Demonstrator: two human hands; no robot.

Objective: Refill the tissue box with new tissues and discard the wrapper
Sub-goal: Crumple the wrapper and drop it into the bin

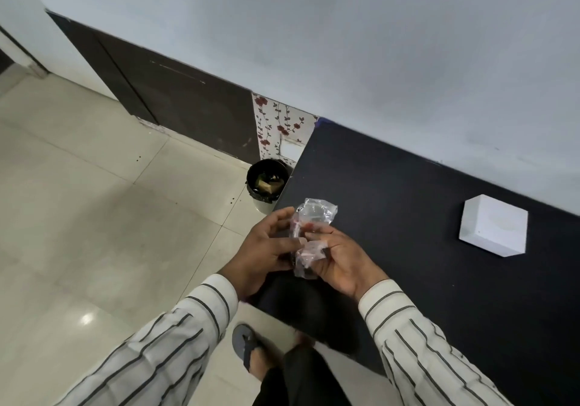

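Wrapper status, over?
Both hands, left and right, crumpling clear wrapper. Bin ahead on floor, path open. Tissue box sits closed on table.

A plain indoor room, a home or small office; which one cannot be told. Glossy cream floor tiles (94,205) on the left, a black table (408,217) against a pale wall (345,45), a bin (266,183) beside floral wallpaper (282,123).
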